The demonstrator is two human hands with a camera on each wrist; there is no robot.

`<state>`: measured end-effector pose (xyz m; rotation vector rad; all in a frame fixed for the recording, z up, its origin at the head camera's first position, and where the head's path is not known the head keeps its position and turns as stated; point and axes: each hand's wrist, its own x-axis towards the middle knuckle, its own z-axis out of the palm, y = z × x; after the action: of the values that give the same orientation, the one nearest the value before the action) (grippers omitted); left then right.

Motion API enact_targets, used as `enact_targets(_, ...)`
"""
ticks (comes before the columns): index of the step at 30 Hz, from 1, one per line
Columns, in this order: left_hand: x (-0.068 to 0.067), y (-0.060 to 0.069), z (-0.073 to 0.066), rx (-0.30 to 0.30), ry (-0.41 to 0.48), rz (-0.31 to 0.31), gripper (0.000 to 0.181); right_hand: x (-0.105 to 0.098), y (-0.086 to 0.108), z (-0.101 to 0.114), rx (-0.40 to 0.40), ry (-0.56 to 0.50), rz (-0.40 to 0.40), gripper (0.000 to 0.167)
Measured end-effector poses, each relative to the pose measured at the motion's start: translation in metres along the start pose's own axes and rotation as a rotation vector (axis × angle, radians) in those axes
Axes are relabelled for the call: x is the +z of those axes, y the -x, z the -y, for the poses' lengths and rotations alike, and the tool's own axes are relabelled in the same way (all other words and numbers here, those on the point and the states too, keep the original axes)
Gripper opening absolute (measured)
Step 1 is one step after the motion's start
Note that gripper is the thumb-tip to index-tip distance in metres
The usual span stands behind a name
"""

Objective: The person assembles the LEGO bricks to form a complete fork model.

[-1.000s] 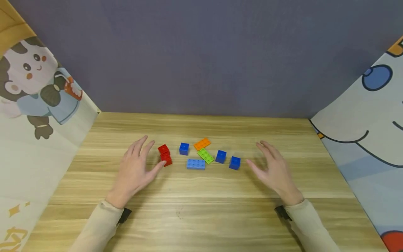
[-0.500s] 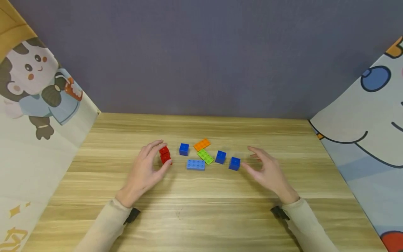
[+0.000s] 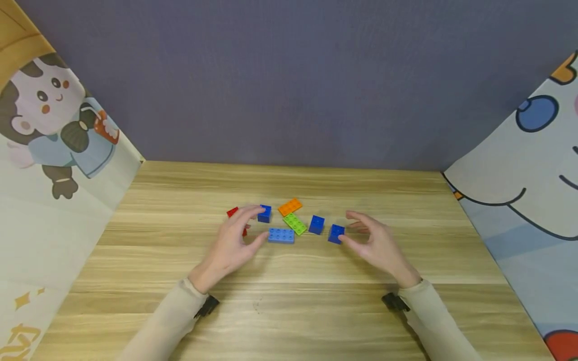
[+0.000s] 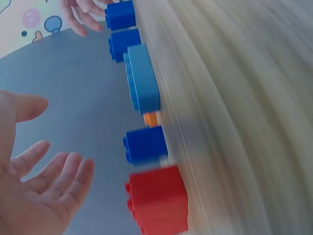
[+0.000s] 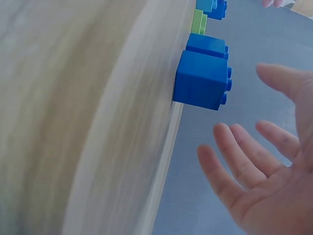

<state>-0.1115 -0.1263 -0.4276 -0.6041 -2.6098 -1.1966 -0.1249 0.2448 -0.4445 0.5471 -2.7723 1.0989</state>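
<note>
My left hand (image 3: 232, 245) hovers over two red toy bricks (image 3: 232, 212), mostly hiding them in the head view. Its fingers are relaxed and hold nothing; thumb and forefinger reach toward a light blue brick (image 3: 281, 236) and a dark blue brick (image 3: 265, 216). In the left wrist view the fingers are clear of the red bricks (image 4: 157, 201). Two more dark blue bricks (image 3: 316, 225) stand to the right. By the rightmost dark blue brick (image 3: 335, 232) is my right hand (image 3: 379, 245), fingers spread; the right wrist view shows a gap between it and that brick (image 5: 200, 81).
A flat orange brick (image 3: 290, 206) and a lime green brick (image 3: 295, 223) lie in the middle of the wooden table (image 3: 289, 311). Behind the table rises a grey-blue panel (image 3: 289, 90). Printed cartoon panels (image 3: 45, 235) flank the left and right sides.
My left hand has moved right, from beside the red bricks to over them and near the dark and light blue ones. The right hand has come left toward the rightmost dark blue brick.
</note>
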Motion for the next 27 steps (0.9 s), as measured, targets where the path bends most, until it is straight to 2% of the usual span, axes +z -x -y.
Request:
enact_targets(4, 0.013, -0.005, -0.006, 0.010, 0.031, 0.038, 0.055, 0.002, -0.001, 0.000, 0.027, -0.019, 0.022, 0.067)
enact_targets(11, 0.035, -0.014, -0.015, -0.008, 0.044, 0.130, 0.057, 0.003, -0.003, 0.001, 0.038, -0.028, 0.044, 0.066)
enact_targets(20, 0.055, -0.027, -0.023, -0.040, 0.078, 0.191, 0.057, 0.006, -0.004, -0.001, 0.037, -0.039, 0.055, 0.059)
enact_targets(27, 0.068, -0.036, -0.025, -0.083, 0.104, 0.212, 0.057, 0.007, -0.005, -0.004, 0.031, -0.021, 0.076, 0.057)
